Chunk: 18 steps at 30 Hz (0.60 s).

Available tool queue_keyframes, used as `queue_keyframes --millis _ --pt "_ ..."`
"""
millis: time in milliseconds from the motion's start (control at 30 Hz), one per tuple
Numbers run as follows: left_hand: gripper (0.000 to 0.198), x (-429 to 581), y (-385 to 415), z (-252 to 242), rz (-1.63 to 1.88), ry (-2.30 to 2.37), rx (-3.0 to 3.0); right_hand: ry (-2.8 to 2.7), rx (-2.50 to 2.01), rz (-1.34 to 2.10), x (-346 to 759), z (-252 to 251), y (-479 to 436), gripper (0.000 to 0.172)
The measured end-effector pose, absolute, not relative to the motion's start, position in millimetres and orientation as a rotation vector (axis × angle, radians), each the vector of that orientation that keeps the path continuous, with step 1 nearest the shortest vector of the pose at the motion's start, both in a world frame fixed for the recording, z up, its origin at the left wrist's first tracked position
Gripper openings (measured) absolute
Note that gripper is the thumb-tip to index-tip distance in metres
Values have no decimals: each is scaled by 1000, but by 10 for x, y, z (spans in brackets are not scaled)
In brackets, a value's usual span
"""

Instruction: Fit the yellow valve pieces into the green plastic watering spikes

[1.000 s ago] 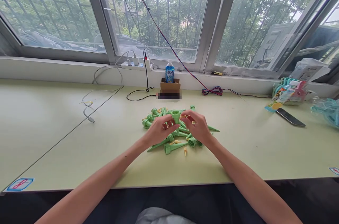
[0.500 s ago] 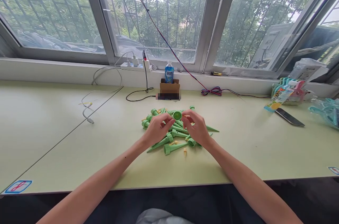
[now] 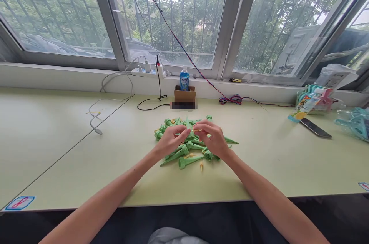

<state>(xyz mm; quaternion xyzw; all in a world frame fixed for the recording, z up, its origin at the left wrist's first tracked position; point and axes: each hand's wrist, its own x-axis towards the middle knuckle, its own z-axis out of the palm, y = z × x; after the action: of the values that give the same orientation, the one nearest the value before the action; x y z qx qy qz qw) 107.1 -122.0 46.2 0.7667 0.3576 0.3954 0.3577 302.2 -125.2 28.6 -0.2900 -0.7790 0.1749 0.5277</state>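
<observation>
Above a pile of green plastic watering spikes [image 3: 190,161], my left hand [image 3: 170,140] is closed on one green watering spike [image 3: 188,125]. Its tip points up and away, its ribbed wide end towards me. Close on the right, my right hand [image 3: 211,138] pinches what looks like a small yellow plastic nozzle [image 3: 197,130] against the side of that spike; the fingers hide most of it. Another yellow nozzle [image 3: 201,166] lies on the table at the near side of the pile, and a few more show among the spikes.
Behind the pile stand a small cardboard box [image 3: 185,93] and a blue-labelled bottle [image 3: 184,79]. A black cable [image 3: 148,108] and a grey cable [image 3: 95,121] lie to the left. A phone [image 3: 315,127] and plastic-wrapped goods [image 3: 314,99] rest at the right.
The green spike has turned from its round open end facing me to its tip pointing up and away. My right hand has shifted slightly, with a yellow piece now visible at its fingertips.
</observation>
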Motion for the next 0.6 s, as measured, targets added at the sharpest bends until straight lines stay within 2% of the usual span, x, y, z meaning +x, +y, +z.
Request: queue_keyframes --millis 367,600 --pt "21 1067 -1205 417 1159 865 2262 -1916 -773 296 3030 263 -1222 17" --pt "20 1074 -1187 383 1239 877 2309 -1896 -790 298 2999 282 -1251 15"
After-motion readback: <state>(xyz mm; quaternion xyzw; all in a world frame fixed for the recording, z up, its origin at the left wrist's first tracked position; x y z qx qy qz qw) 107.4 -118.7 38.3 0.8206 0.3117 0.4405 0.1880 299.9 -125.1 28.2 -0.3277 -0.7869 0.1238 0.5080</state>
